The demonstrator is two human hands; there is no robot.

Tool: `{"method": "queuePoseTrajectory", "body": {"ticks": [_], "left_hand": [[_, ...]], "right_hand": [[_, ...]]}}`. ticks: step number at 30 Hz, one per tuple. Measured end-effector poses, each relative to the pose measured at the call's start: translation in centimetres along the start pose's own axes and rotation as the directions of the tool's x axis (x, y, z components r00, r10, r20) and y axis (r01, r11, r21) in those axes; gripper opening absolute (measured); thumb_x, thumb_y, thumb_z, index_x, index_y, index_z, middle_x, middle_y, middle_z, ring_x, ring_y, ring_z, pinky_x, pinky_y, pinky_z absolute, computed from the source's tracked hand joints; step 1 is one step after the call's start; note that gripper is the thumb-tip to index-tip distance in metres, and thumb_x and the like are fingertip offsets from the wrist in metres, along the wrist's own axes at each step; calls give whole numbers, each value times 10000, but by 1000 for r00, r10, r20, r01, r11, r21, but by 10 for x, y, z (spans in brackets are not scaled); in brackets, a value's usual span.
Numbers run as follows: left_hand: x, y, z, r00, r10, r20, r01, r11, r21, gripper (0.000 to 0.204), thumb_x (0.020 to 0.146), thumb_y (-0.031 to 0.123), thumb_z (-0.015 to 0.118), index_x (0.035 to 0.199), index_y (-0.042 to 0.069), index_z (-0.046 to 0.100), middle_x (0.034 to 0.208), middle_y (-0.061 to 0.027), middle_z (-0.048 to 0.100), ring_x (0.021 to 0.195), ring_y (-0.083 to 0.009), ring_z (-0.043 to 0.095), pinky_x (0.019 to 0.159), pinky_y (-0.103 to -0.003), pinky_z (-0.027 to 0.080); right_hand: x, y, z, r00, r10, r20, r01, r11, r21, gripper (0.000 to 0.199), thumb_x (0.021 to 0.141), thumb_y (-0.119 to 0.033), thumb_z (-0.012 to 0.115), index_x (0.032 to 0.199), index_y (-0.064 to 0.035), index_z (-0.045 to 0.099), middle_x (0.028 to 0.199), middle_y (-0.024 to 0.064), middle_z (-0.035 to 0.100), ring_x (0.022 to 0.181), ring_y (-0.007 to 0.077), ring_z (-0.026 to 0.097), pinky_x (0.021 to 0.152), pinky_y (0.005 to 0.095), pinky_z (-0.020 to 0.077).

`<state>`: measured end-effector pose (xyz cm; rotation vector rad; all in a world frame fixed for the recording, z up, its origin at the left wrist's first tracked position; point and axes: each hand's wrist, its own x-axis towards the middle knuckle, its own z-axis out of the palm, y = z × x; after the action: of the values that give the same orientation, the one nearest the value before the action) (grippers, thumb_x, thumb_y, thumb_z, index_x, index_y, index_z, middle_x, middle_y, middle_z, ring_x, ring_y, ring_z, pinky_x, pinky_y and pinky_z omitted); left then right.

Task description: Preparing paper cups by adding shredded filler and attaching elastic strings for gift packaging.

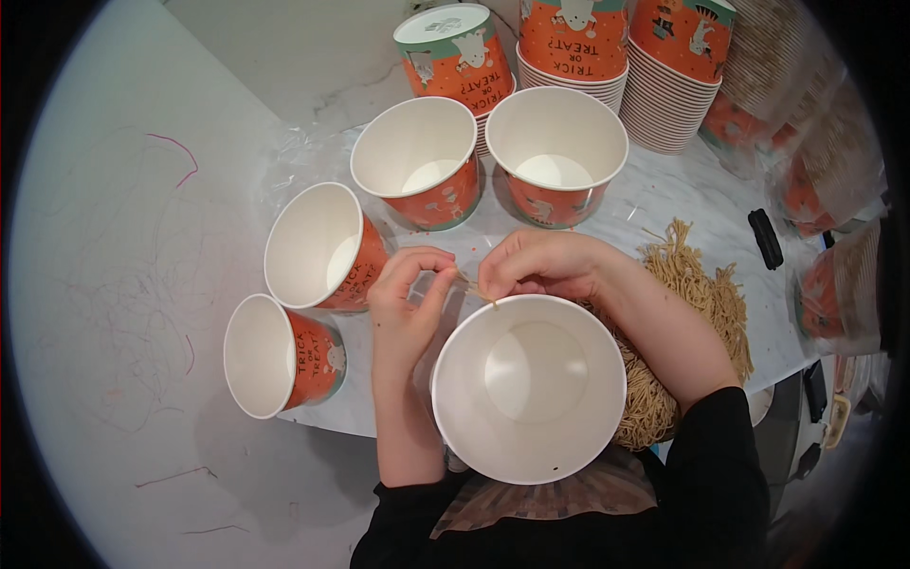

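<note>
Head view: from where I stand, a thin tan strand of string point(472, 285) sits mid-frame, pinched between the left hand point(406, 299)'s thumb and forefinger, with the right hand point(542, 264)'s curled fingers gripping it too. Just below is a round, white-lined paper tub point(529, 389); a shaggy tan string heap point(697, 284) lies right of centre.

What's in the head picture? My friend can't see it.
A person's left hand and right hand hold thin tan string beside an open bucket's white rim. Four open orange buckets stand nearby; a string pile lies right.
</note>
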<state>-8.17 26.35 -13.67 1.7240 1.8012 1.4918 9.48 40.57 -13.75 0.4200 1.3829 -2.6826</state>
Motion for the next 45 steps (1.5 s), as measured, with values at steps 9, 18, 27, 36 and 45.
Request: {"method": "queuePoseTrajectory", "body": {"ticks": [9, 18, 27, 36, 45], "left_hand": [[1, 10, 7, 999, 20, 26, -21, 999, 33, 80, 839, -5, 709, 912, 0, 677, 970, -104, 709, 888, -236, 686, 789, -337, 531], [0, 2, 7, 992, 54, -118, -48, 997, 53, 72, 847, -5, 693, 911, 0, 661, 978, -114, 698, 929, -248, 667, 846, -344, 518], [-1, 5, 9, 981, 88, -173, -73, 993, 91, 87, 825, -41, 696, 896, -5, 658, 956, -115, 689, 888, -241, 667, 831, -328, 517], [-4, 1, 7, 986, 83, -147, -79, 996, 31, 105, 824, -49, 693, 920, -7, 685, 983, -111, 699, 916, -221, 669, 845, -326, 518], [-5, 8, 16, 999, -5, 34, 12, 973, -230, 167, 906, 16, 638, 1053, -2, 715, 1223, -145, 673, 1102, -222, 640, 933, -344, 511]], "right_hand": [[0, 2, 14, 998, 14, -62, -9, 997, 74, 109, 895, -105, 690, 877, -1, 713, 762, -9, 672, 616, 27, 581, 542, 178, 458], [1, 5, 4, 999, 12, -35, -10, 999, 46, 92, 884, -93, 690, 866, -5, 707, 770, -1, 684, 620, 33, 602, 557, 188, 478], [0, 4, -2, 1000, 19, -5, -19, 999, 29, 105, 880, -77, 717, 930, 15, 714, 823, 8, 691, 666, 47, 626, 582, 185, 493], [-6, -1, -1, 997, 5, 73, 2, 996, -92, 133, 871, -145, 734, 929, -26, 745, 787, -26, 680, 625, 27, 565, 565, 177, 425], [5, 3, 10, 999, -14, 44, 11, 996, 84, 440, 1040, -421, 541, 1161, -18, 669, 1062, 18, 669, 929, 69, 639, 769, 215, 538]]}}
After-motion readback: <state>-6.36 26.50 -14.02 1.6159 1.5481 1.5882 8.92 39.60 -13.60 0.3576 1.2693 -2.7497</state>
